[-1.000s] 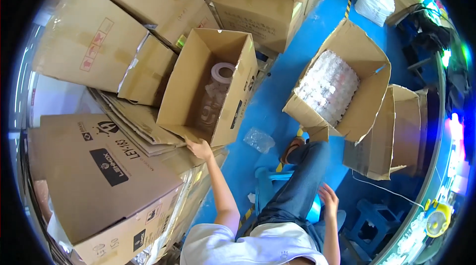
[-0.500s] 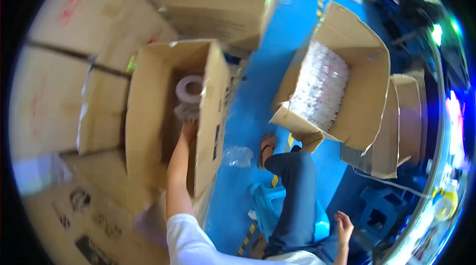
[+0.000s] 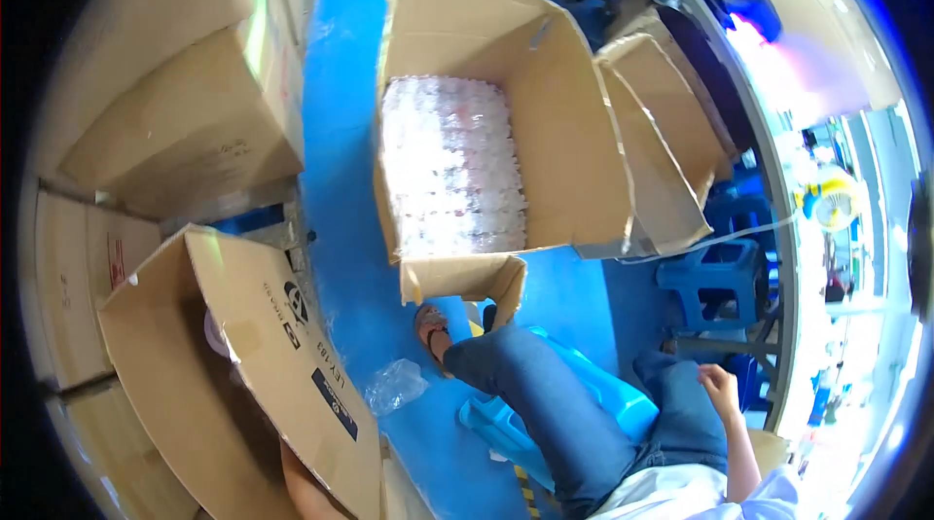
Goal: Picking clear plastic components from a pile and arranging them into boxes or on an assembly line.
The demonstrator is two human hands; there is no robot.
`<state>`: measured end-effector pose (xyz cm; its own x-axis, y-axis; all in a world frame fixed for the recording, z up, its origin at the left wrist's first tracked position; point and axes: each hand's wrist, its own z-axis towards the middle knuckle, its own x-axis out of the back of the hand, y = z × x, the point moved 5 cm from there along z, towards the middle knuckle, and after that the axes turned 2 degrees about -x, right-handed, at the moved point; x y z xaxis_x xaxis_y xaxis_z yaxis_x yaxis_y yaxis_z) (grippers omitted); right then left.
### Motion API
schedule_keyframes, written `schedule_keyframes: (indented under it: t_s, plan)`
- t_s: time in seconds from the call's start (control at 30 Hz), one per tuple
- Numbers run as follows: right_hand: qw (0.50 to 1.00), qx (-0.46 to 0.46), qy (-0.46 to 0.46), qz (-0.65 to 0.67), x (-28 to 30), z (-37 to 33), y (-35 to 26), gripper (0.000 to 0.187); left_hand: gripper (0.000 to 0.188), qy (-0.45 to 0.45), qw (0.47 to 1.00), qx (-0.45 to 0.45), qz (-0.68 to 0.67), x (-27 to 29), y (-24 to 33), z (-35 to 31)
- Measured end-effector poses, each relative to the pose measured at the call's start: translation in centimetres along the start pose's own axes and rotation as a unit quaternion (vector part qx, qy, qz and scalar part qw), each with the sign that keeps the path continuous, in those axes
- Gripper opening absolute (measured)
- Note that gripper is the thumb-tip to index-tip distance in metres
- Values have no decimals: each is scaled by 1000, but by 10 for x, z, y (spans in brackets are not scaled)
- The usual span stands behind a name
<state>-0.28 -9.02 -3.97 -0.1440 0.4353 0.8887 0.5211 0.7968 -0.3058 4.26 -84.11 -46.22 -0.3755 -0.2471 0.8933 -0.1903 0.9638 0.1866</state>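
Observation:
My left forearm reaches into a tall open cardboard box at the lower left. The box's near wall hides that hand, so its fingers and anything in them cannot be seen. Inside, a pale pinkish ring, like a roll of tape, shows partly past the wall's edge. Above my bent knee at the lower right, my right hand hangs empty with loosely bent fingers, open. In the middle stands another open carton, holding rows of shiny, clear-wrapped small items.
A crumpled clear plastic bag lies on the blue floor beside the left box. A light-blue stool is under me; a darker blue stool stands to the right. Stacked cartons line the left, and a workbench runs along the right.
My view has swung right, so both boxes sit further left in the picture. My left hand, visible inside the box before, is now hidden by its wall. My right hand remains near my knee.

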Motion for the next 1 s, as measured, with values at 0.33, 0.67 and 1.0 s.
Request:
schedule_keyframes:
  t_s: [0.33,0.67,1.0]
  plan:
    - [984,8,51,168,35,-25,50,17,43,63,962,169,204,234,20,-52]
    - [913,32,65,400,-12,-20,117,15,46,574,814,47,-75,488,251,-218]
    - [509,4,-278,815,54,-18,80,63,15,222,794,-557,-103,362,750,-232]
